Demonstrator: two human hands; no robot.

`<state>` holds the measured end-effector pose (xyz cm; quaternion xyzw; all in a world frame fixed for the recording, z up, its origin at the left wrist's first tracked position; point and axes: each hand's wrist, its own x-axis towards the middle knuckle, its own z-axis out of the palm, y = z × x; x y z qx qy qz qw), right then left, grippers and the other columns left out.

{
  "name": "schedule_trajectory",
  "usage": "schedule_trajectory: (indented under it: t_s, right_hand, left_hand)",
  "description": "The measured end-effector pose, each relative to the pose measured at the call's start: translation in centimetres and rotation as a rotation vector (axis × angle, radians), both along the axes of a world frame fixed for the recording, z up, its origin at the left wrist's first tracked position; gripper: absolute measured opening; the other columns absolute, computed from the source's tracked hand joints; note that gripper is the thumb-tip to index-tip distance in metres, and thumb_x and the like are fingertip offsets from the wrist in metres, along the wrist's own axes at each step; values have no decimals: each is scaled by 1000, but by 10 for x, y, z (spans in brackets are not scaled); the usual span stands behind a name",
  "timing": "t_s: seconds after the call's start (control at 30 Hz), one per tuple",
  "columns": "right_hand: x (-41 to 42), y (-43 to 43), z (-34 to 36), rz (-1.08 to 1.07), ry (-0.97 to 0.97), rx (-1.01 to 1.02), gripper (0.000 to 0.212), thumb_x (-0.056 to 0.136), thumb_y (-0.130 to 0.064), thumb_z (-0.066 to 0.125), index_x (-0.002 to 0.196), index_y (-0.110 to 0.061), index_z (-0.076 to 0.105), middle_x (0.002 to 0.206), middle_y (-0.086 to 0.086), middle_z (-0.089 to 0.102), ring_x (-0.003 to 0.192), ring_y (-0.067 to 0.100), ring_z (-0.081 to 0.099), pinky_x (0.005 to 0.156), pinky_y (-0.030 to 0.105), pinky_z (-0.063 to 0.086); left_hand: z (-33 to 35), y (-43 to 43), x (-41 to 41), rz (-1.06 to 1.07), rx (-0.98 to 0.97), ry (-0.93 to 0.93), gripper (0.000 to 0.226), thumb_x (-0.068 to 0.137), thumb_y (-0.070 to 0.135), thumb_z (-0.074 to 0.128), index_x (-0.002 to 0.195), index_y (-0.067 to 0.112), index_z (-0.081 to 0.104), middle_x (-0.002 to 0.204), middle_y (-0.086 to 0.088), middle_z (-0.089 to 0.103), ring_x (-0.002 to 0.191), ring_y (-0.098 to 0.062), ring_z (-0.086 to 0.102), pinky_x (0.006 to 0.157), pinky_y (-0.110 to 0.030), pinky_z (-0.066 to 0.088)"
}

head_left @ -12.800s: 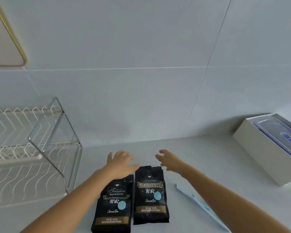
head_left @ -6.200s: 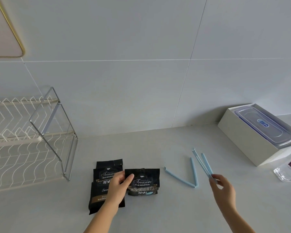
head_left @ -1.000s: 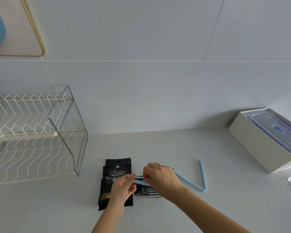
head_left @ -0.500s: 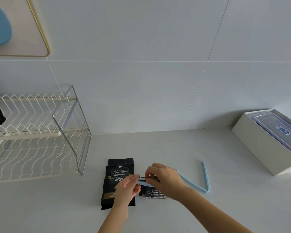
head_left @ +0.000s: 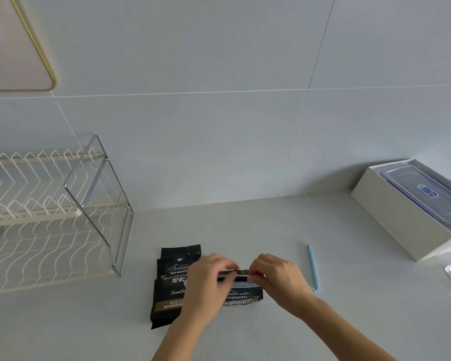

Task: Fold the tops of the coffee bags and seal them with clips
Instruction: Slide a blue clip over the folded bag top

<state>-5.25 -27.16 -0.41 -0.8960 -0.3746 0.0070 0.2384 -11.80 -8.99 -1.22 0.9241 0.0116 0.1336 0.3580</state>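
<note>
Black and folded over, the right coffee bag (head_left: 243, 296) lies on the grey countertop (head_left: 245, 230) directly between my hands, with a pale blue clip (head_left: 241, 282) across its folded top. My left hand (head_left: 208, 281) pinches the clip's left end and my right hand (head_left: 280, 280) pinches its right end. The second coffee bag (head_left: 171, 282) lies flat just to the left, partly under my left hand. A spare blue clip (head_left: 312, 267) lies near my right hand. At far right, a white box (head_left: 391, 222) holds a clear lidded container (head_left: 427, 194).

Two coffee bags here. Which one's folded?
The right bag: its top is folded down, and the left hand and right hand pinch a pale blue clip across the fold. The left bag lies flat, full length, unclipped.
</note>
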Motion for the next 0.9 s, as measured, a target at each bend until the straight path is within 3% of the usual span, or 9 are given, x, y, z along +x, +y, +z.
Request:
schedule_trajectory:
  t_s: [0.07,0.13,0.27,0.47,0.53,0.67,0.8,0.9]
  right_hand:
    - [-2,5,2,22,-22,38,11,87,-30,58,84,-21,62,80,-6,61,72,11,53,60,22,38]
    - [0,6,2,10,-5,66,10,87,-31,59,82,-22,62,79,-8,60,70,8,52,59,22,39]
    - [6,-1,-1,-96,260,189,6,82,-30,66,78,-30,62,75,-15,59,67,7,52,62,26,46]
    - [10,-25,-12,-242,589,365,20,74,-14,74,72,-32,68,74,-16,69,71,4,63,68,18,52]
    - [8,-30,-19,-264,632,421,17,76,-9,73,73,-25,70,73,-10,71,74,8,67,70,17,51]
    - [5,-22,-26,-360,638,565,15,76,-4,74,71,-18,71,72,0,72,72,15,68,71,30,58]
    - [6,-10,-31,-377,629,619,13,77,-7,73,74,-20,73,73,-4,72,73,8,66,70,20,53]
    - [6,-9,-36,-366,726,699,16,78,-7,72,80,-23,73,83,-5,74,85,12,67,73,20,54]
  left_hand:
    - [5,-8,1,-122,-7,75,10,81,30,64,90,31,68,89,17,63,90,0,52,79,-19,43]
    - [5,-9,3,-99,-59,108,9,80,36,66,87,32,68,86,15,61,88,1,51,75,-18,44]
    - [4,-13,7,-71,-101,140,7,78,36,68,82,30,70,82,12,61,81,-2,55,72,-26,49]
    - [4,-30,18,-113,-8,112,6,80,33,64,80,28,67,73,16,56,73,-1,50,73,-24,45]
    - [3,-37,21,-157,33,105,8,82,34,62,85,30,67,72,17,52,72,-1,47,73,-23,43]
    - [2,-44,28,-166,60,97,12,84,35,60,91,30,69,81,13,59,77,-3,52,75,-25,45]
    - [2,-34,34,-126,-1,105,7,82,30,64,84,28,70,80,14,64,76,-2,56,73,-27,49]
    - [-3,-31,33,-60,22,47,5,83,29,63,82,31,68,77,23,61,81,2,55,79,-23,40]
